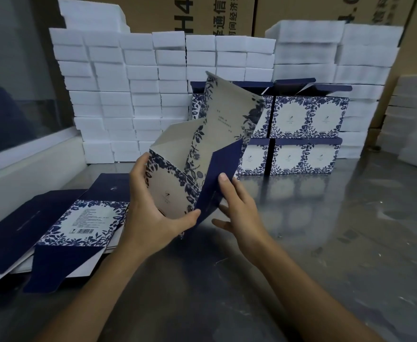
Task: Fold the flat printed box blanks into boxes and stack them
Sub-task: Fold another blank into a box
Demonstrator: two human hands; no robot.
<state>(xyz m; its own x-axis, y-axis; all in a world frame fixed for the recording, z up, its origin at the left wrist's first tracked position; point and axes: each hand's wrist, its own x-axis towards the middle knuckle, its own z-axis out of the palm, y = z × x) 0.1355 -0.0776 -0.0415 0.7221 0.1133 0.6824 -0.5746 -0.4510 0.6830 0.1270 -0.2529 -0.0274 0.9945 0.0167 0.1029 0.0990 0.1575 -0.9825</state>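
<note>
1. Left hand (pixel 150 213): its grip grasps the box blank (pixel 209 144) at the lower near corner, thumb on the printed face, fingers curled behind the left edge. The blank is held in the air above the tabletop (pixel 301 243), touching nothing else.
2. Long axis of the blank: it runs up and away from this grip, tilted toward the right, so most of the card stands above and beyond the left hand. The sleeve is partly opened; a pale inner wall shows just above the grip.
3. Right hand (pixel 237 206): nearer to the dark blue flap (pixel 223 178), which hangs from the blank's right side, down and to the right of the left grip. The thumb lies on the flap's outer face; the fingers below are spread and loosely extended, so this grip appears released, pressing rather than clasping.
4. Judgement: the coming fold turns on that flap, which lies between the two hands; the right hand is placed to push it toward the left grip.
5. Flat blanks (pixel 79 218): a pile on the tabletop, to the left of and below the left grip.
6. Finished boxes (pixel 301 134): stacked in two rows beyond and to the right of both hands, in front of white foam blocks (pixel 128 95).
</note>
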